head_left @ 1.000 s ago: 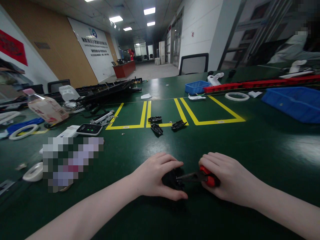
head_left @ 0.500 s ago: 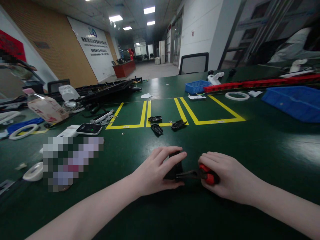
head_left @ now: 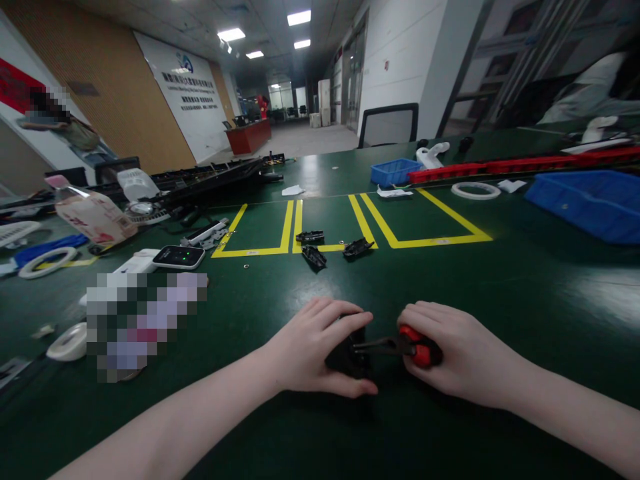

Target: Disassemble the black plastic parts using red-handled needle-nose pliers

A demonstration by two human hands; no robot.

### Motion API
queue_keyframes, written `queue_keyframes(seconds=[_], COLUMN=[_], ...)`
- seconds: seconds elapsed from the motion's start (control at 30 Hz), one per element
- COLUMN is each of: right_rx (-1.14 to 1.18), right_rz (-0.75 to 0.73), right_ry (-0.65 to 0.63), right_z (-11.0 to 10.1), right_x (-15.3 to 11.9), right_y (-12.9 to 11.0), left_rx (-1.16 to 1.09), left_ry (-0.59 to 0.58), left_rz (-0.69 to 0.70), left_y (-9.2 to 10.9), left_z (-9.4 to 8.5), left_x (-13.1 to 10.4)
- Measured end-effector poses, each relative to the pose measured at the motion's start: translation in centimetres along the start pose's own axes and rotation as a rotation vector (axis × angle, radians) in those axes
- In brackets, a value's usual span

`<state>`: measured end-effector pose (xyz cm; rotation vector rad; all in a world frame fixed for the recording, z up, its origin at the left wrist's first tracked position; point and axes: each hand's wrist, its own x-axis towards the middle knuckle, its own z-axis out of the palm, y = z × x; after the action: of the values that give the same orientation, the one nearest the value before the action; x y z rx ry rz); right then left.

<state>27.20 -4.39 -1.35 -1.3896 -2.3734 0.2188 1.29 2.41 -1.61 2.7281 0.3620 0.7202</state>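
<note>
My left hand (head_left: 315, 347) is curved around a dark part (head_left: 347, 353), its thumb and fingers on either side of it. In my right hand (head_left: 450, 347) are red-handled pliers (head_left: 385, 346), with the fingers wrapped round the grips. The pliers' long dark jaws point left and reach the dark part; exactly what they pinch is too dark to tell. Beyond the hands, black plastic pieces (head_left: 314, 257) lie near the yellow tape (head_left: 330, 248) of the middle marked area.
Blue bins (head_left: 590, 203) and a red strip (head_left: 500, 167) lie at the right. A bottle (head_left: 90, 210), a black device (head_left: 179, 257) and white rings (head_left: 47, 262) sit at the left. A person (head_left: 83, 137) stands far left.
My left thumb has moved down and away from the fingers, widening the hand around the dark part. The dark part has tilted slightly. At the far left, the person has come into clearer view.
</note>
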Motion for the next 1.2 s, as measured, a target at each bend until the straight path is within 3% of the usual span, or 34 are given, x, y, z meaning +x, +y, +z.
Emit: queue_keyframes(seconds=[0.23, 0.63, 0.97, 1.2], right_rx=[0.036, 0.002, -0.066, -0.106], right_rz=[0.031, -0.003, -0.047, -0.089], right_ry=[0.0, -0.004, 0.051, 0.07], right_z=[-0.09, 0.09, 0.58, 0.55], right_x=[-0.01, 0.02, -0.38, -0.3], right_y=[0.02, 0.09, 0.15, -0.01], left_rx=[-0.095, -0.07, -0.068, -0.062], left_ry=[-0.049, 0.025, -0.059, -0.017], left_rz=[-0.098, -0.036, -0.047, 0.001], left_y=[-0.1, -0.11, -0.18, -0.43], left_z=[-0.34, 0.05, -0.27, 0.03], left_x=[0.13, -0.04, 0.0, -0.07])
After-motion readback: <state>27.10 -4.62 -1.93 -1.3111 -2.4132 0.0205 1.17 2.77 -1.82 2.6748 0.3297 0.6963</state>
